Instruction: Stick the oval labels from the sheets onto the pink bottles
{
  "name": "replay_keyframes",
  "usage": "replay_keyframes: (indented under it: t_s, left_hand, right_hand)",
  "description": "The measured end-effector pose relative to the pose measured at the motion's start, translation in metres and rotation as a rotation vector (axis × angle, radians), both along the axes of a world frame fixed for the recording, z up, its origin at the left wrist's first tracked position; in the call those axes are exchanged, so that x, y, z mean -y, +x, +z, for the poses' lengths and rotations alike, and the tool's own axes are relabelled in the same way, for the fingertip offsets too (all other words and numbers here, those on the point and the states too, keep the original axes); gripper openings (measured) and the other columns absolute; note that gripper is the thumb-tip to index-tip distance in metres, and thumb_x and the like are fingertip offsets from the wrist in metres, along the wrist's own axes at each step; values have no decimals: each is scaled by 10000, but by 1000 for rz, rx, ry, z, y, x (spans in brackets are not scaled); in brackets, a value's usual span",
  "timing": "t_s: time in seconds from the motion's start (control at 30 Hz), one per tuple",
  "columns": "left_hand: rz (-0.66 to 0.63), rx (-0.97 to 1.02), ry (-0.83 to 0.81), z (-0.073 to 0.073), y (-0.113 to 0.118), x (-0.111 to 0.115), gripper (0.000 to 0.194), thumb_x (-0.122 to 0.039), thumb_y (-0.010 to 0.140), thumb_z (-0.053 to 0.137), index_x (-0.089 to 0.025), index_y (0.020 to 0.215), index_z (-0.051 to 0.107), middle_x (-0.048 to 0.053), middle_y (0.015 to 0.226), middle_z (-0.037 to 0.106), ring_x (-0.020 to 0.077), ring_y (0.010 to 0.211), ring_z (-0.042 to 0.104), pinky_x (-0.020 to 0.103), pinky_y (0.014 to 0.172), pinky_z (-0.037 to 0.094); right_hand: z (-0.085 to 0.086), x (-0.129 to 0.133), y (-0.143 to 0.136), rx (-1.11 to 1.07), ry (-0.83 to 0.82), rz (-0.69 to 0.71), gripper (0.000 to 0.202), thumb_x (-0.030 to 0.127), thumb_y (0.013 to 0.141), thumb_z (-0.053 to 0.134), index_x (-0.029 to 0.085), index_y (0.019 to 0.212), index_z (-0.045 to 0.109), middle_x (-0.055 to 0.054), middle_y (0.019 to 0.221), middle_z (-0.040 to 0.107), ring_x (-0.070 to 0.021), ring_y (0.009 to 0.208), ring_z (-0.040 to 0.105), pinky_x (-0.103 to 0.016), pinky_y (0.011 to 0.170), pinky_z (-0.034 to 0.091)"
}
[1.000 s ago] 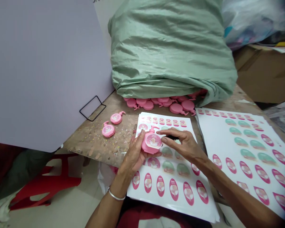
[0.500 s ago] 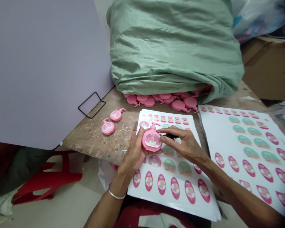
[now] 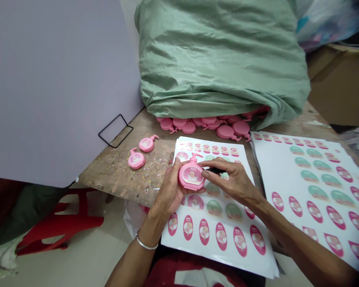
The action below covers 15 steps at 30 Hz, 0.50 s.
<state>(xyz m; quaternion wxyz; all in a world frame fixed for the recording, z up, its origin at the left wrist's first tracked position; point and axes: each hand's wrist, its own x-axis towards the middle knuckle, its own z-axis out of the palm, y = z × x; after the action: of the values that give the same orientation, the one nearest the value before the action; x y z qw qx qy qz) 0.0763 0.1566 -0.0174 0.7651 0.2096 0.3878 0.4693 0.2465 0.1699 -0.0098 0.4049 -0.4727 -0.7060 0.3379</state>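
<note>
My left hand (image 3: 171,187) is wrapped round a small pink toy pump bottle (image 3: 192,176), upright with its labelled face toward me. A round sticker with a white-edged picture covers the bottle's front. Against the sticker's right edge press the thumb and fingertips of my right hand (image 3: 231,177). A slim black tool (image 3: 215,170) is tucked in that hand; its tip and exact kind are hidden. Below both hands lies a sticker sheet (image 3: 182,239) with pink and green stickers. Two labelled pink bottles, one upper (image 3: 146,144) and one lower (image 3: 137,160), lie to the left on the wooden table.
A green sack (image 3: 221,59) stands at the back of the table (image 3: 119,175), with several pink bottles (image 3: 225,132) spilling from under it. More sticker sheets (image 3: 281,159) lie at right. A grey board with a black wire stand (image 3: 116,130) is at left, above a red stool (image 3: 77,223).
Both hands stay almost in place, with the right fingers still at the sticker's edge. The bottle has barely shifted. The whole view has moved very slightly.
</note>
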Motion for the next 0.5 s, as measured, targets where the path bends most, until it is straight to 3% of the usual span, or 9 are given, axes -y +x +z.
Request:
replay_keyframes:
  t_s: [0.5]
  left_hand:
    - [-7, 14, 6, 0, 0, 0, 444, -476, 933, 457, -144, 1160, 643, 121, 1100, 688, 243, 971, 662, 399, 779, 604]
  right_hand:
    - [3, 3, 0, 18, -35, -15, 230, 349, 807, 668, 199, 967, 738, -40, 897, 729, -148, 700, 621, -263, 585, 492]
